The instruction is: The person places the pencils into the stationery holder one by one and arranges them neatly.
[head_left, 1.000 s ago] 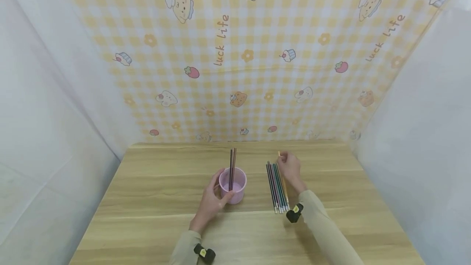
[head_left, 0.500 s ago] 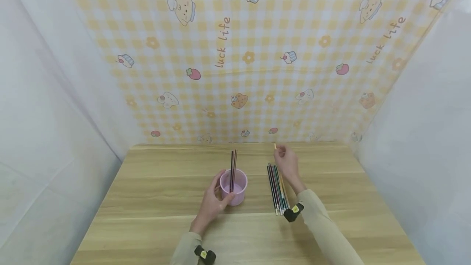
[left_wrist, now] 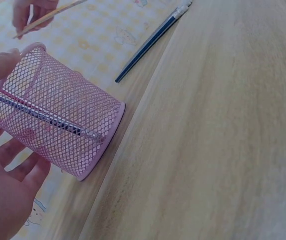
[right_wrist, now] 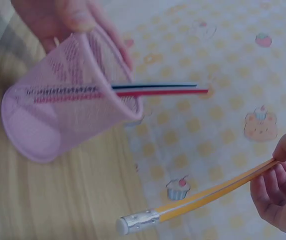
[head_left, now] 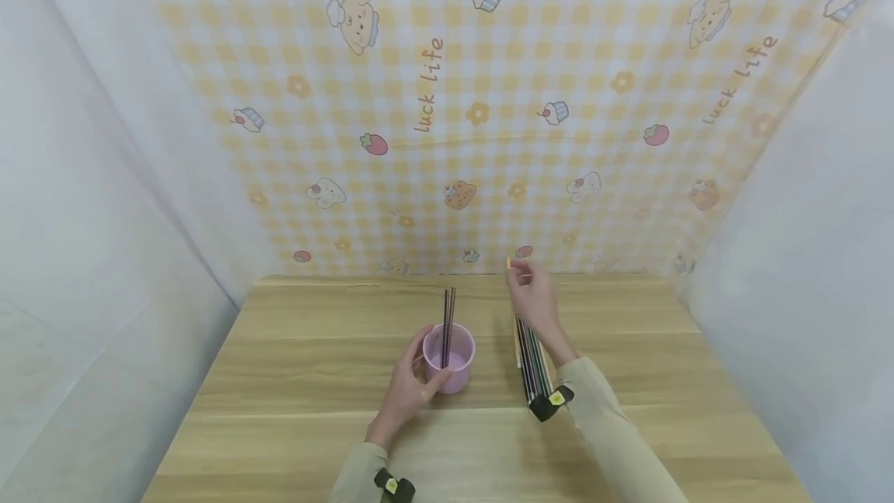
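Note:
A pink mesh pencil cup (head_left: 457, 383) stands upright on the table. Around its left side curls my left hand (head_left: 407, 394), with the thumb in front and the fingers behind. A dark pencil (right_wrist: 155, 85) and a red pencil (right_wrist: 172, 92) lean inside the cup, their upper ends sticking out over the rim. My right hand (head_left: 536, 300) pinches a yellow pencil (right_wrist: 207, 198) near its upper end, in the air to the right of the cup. The white eraser end of that pencil points down. Below my right wrist lie several dark pencils (head_left: 532, 363) side by side, partly hidden by the hand.
Light wood table (head_left: 307, 379) spreads beneath everything. A yellow checked cloth (head_left: 489, 161) with cartoon prints hangs behind the table's back edge. White sheets (head_left: 91, 254) hang at both sides.
My right hand has lifted the yellow pencil off the row and moved it up and left toward the cup. The left hand keeps holding the cup; the view has shifted slightly.

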Demonstrator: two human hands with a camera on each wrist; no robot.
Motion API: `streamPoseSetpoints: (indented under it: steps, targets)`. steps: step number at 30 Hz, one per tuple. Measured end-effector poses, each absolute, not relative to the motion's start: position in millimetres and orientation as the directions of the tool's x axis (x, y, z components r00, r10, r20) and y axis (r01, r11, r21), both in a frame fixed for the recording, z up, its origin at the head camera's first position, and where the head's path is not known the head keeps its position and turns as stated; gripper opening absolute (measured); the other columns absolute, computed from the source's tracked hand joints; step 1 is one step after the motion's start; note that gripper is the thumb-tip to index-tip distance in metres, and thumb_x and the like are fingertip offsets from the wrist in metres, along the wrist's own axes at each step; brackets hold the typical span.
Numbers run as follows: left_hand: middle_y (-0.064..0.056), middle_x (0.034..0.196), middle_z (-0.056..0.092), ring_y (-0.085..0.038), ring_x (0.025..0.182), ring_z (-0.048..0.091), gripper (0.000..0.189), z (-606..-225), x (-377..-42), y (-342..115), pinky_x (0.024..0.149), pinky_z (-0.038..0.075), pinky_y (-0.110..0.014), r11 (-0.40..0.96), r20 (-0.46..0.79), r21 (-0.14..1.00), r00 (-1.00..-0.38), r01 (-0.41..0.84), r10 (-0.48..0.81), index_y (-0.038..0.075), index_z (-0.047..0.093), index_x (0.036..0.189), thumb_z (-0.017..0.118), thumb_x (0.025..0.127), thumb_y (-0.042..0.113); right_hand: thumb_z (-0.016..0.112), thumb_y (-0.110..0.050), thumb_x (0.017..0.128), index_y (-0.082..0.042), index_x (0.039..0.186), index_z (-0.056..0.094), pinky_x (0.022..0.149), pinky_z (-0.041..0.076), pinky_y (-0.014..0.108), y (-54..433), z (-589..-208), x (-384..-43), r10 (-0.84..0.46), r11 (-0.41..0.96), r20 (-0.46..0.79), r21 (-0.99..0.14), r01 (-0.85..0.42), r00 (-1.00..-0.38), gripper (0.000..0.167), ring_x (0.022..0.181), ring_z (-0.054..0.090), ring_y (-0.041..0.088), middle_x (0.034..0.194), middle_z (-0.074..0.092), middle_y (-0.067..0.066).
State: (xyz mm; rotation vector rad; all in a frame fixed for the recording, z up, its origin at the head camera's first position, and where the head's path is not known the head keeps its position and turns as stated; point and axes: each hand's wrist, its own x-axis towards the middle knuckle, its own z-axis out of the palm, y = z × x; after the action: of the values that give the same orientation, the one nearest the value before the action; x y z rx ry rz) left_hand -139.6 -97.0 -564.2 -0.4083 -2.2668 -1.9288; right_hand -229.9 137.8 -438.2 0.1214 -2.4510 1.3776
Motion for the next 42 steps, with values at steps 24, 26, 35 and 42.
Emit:
streamPoseSetpoints:
  steps: [24,26,35,42]
  targets:
    - [-0.021,0.148,0.053,-0.041,0.133,0.055,0.084,-561,-138,-97,0.115,0.042,-0.057,0.13,0.283,0.946,-0.952,0.297,0.118,0.008,0.038,0.154,0.083,0.084,0.015,0.063,-0.001,0.094,0.006,0.116,0.061,0.067,0.063,0.023,98,-394,-216,0.014,0.389,0.453,-0.824,-0.412,-0.892,0.023,0.089,0.07,0.035,0.103,0.067,0.021]
    - [-0.021,0.148,0.053,-0.041,0.133,0.055,0.084,-562,-138,-96,0.114,0.042,-0.058,0.131,0.29,0.944,-0.95,0.304,0.117,0.008,0.038,0.154,0.083,0.084,0.015,0.063,0.001,0.094,0.008,0.115,0.06,0.065,0.063,0.022,95,-397,-216,-0.018,0.38,0.464,-0.816,-0.435,-0.886,0.022,0.088,0.07,0.036,0.102,0.067,0.022]
    - [-0.021,0.147,0.054,-0.041,0.132,0.056,0.083,-564,-138,-96,0.114,0.043,-0.059,0.139,0.301,0.938,-0.945,0.317,0.128,0.007,0.037,0.154,0.082,0.085,0.017,0.064,0.0,0.094,0.005,0.111,0.062,0.062,0.06,0.017,82,-429,-217,-0.081,0.406,0.45,-0.8,-0.442,-0.889,0.018,0.083,0.069,0.031,0.097,0.068,0.018]
    - [-0.021,0.147,0.054,-0.041,0.13,0.057,0.082,-562,-139,-97,0.112,0.045,-0.059,0.161,0.311,0.93,-0.941,0.33,0.131,0.006,0.036,0.154,0.081,0.086,0.018,0.063,0.0,0.094,0.005,0.111,0.062,0.067,0.062,0.023,76,-452,-220,-0.084,0.403,0.389,-0.829,-0.389,-0.917,0.018,0.082,0.068,0.028,0.096,0.069,0.017]
